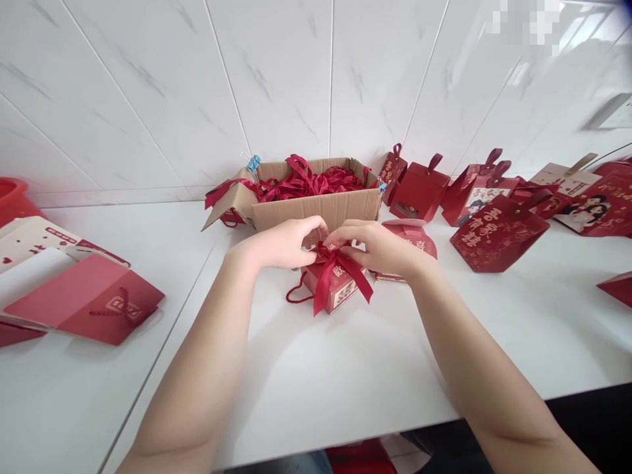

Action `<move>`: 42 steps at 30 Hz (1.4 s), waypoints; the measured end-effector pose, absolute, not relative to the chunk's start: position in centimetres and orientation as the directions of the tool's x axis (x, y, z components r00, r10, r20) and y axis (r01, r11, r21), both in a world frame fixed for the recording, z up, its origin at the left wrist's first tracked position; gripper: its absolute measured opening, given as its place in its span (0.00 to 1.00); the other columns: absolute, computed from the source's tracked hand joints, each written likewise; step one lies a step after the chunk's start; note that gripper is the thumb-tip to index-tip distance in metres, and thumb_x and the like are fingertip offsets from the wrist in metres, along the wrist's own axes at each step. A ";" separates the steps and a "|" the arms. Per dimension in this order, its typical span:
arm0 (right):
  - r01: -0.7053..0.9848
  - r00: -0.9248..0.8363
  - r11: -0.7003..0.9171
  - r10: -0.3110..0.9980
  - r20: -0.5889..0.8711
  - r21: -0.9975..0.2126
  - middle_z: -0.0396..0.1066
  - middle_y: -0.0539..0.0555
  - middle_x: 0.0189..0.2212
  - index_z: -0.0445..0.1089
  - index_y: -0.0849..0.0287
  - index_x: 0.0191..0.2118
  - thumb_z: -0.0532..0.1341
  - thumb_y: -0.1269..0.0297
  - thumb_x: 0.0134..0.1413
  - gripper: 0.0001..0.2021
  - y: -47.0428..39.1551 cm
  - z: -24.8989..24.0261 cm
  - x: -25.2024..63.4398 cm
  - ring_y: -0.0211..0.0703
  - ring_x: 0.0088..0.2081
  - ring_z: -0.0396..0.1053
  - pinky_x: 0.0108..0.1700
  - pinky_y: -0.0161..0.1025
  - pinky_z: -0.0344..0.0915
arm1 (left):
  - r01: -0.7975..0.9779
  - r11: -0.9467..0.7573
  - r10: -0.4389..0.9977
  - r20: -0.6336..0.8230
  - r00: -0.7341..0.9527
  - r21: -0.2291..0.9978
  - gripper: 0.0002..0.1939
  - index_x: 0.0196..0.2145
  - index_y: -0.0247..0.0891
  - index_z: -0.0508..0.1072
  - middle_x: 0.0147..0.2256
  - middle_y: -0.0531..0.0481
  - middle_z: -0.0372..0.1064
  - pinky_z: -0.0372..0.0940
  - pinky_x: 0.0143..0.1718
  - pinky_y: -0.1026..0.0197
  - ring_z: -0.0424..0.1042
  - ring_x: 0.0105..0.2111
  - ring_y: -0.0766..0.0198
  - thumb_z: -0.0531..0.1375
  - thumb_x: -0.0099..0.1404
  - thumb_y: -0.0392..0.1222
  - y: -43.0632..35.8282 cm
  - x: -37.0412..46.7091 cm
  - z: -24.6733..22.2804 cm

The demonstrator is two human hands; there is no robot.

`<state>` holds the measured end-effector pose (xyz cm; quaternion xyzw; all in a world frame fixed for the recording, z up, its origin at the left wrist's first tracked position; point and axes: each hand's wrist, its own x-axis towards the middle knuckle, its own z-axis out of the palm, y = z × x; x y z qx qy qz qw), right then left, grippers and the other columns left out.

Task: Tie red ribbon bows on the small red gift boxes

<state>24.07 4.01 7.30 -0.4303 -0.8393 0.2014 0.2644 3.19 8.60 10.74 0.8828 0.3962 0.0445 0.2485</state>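
A small red gift box (337,289) with white lettering lies on the white table, centre, a dark red cord handle looping out on its left. Red ribbon (324,283) is tied in a bow on top, its two tails hanging over the near side. From the left, my left hand (296,242) has its fingers curled on the ribbon's knot. My right hand (378,245) pinches the bow from the other side, thumb and fingertips at the loop. Both hands' fingertips are partly hidden by the ribbon.
Behind the hands stands a cardboard box (316,209) of red ribbons, with blue clips. Several red gift boxes (422,191) stand along the right. Flattened red packaging (89,296) lies at the left, near a red basin (12,194). The tiled wall bounds the back.
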 end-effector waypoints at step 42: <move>0.748 -0.479 0.394 0.878 -0.023 -0.535 0.66 0.52 0.37 0.73 0.41 0.51 0.49 0.82 0.48 0.32 3.5 8.1 24.2 0.39 0.36 0.65 0.33 0.34 0.61 | 0.668 -0.567 0.724 -0.095 0.683 0.482 0.08 0.33 0.42 0.75 0.33 0.55 0.75 0.64 0.26 0.65 0.72 0.28 0.66 0.57 0.58 0.41 9.8 2.9 10.2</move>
